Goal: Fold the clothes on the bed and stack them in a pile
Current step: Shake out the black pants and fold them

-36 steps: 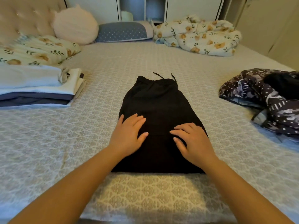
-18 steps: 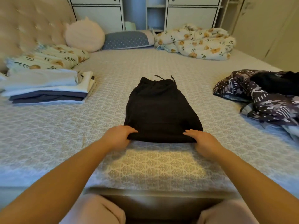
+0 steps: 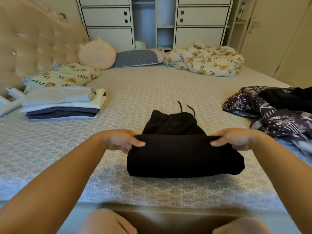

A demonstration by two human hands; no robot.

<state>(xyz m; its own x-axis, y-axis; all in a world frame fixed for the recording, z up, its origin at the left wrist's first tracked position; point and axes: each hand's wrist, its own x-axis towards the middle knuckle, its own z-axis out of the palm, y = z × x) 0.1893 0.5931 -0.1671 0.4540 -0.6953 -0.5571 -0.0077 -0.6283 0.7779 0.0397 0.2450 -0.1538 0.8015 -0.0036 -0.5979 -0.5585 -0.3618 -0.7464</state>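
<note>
Black drawstring shorts point(image 3: 184, 154) half-folded mid-bed, folded pile point(image 3: 62, 103) left — unfolded heap point(image 3: 276, 112) right

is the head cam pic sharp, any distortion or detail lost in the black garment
Head view: mostly sharp, soft at the edges; wide-angle bending bows the cabinet lines and stretches the forearms. Dim warm light; the black garment, pinched by the left hand and right hand, is nearly featureless, so its folds barely read.
</note>
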